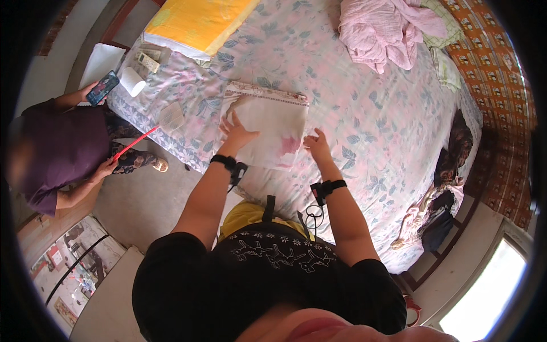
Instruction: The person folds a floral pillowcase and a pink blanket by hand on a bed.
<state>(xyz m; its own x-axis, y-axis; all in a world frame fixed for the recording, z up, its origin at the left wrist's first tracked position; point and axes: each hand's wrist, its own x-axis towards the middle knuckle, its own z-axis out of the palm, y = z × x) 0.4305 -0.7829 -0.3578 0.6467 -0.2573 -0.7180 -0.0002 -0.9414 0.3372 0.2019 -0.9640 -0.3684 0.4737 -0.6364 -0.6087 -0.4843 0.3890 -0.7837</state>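
A folded white cloth (269, 124) lies flat on the floral bed sheet (342, 111) before me. It has a patterned border along its far edge and a pink patch near its right front corner. My left hand (237, 133) is over the cloth's left half with its fingers spread and nothing in it; whether it touches the fabric I cannot tell. Just off the right edge of the cloth is my right hand (317, 144), empty, its fingers loosely bent and apart. Each wrist wears a black strap with a small device on it.
At left stands a person (68, 149) holding a phone (102, 88) and a red-handled fly swatter (137, 142). A paper roll (133, 81), a remote control (148, 63) and a folded yellow blanket (198, 25) lie nearby. Crumpled pink cloth (380, 32) and dark clothes (440, 218) are further right.
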